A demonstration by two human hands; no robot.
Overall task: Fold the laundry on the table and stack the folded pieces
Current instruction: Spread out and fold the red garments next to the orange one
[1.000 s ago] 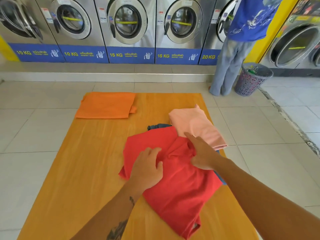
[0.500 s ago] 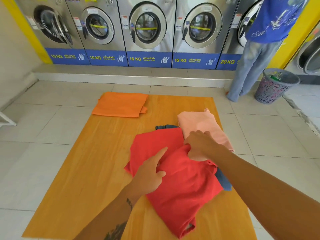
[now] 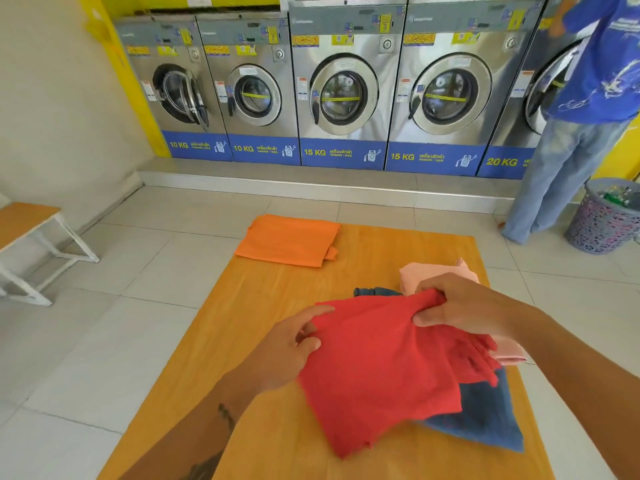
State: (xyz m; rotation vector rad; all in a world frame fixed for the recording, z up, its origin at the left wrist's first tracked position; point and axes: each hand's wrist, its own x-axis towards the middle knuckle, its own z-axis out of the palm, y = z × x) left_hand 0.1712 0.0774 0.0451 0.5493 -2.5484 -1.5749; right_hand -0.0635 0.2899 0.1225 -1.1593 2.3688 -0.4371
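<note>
A red garment hangs lifted off the wooden table. My left hand pinches its left top corner and my right hand grips its right top edge. Beneath it lies a dark blue garment, partly covered. A pink garment sits behind my right hand, mostly hidden. At the table's far left corner lies a folded orange piece.
A row of steel washing machines lines the back wall. A person in a blue shirt stands at the far right beside a grey laundry basket. A small bench stands at left on the tiled floor.
Both hands have closed on the red garment's top edge and raised it off the table, uncovering more of the dark blue garment. The camera has tilted up.
</note>
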